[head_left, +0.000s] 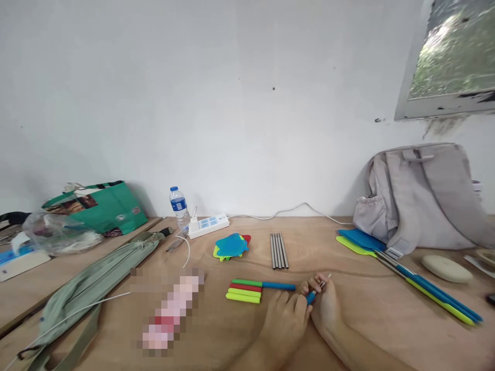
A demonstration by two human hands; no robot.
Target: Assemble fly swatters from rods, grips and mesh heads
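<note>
Blue sleeve (310, 297) w/ metal tip pointing up-right sat pinched betw. both hands, left hand (284, 322) & right hand (325, 308) equally near, each grasping it, over the counter (348, 288).

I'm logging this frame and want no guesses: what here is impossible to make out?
Head view only:
- Blue piece pinched between left hand and right hand: mostly covered by fingers, too small to identify.
- Pixelated patch on the table: blurred out.
- Clear plastic bag: contents indistinct.
- Backpack: hides the upper ends of the long handles.
</note>
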